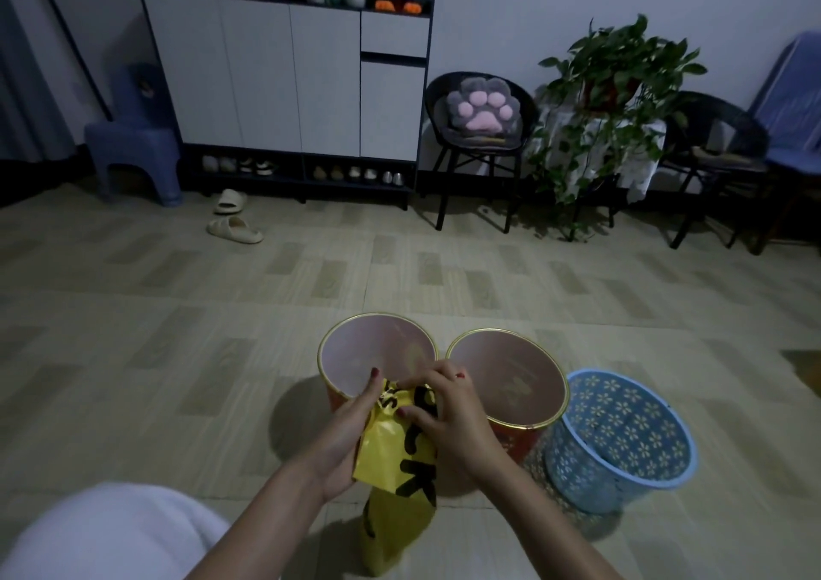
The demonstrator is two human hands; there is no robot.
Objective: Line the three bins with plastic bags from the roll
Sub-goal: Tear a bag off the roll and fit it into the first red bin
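Note:
A yellow plastic bag (395, 482) with black letters hangs from both my hands over the floor, in front of the bins. My left hand (348, 433) grips its left side near the top. My right hand (453, 415) pinches the bag's upper edge with fingers and thumb. Behind the hands stand two round red bins with gold rims, the left one (351, 339) and the middle one (524, 384), both unlined inside. A light blue perforated basket bin (622, 437) with a flower pattern stands to their right, unlined too. No roll is visible.
A white-clad knee (102, 530) is at the lower left. Far back stand a white shoe cabinet (284, 77), a blue stool (133, 153), slippers (233, 224), black chairs (480, 135) and a trailing plant (613, 91). Tiled floor lies between them and the bins.

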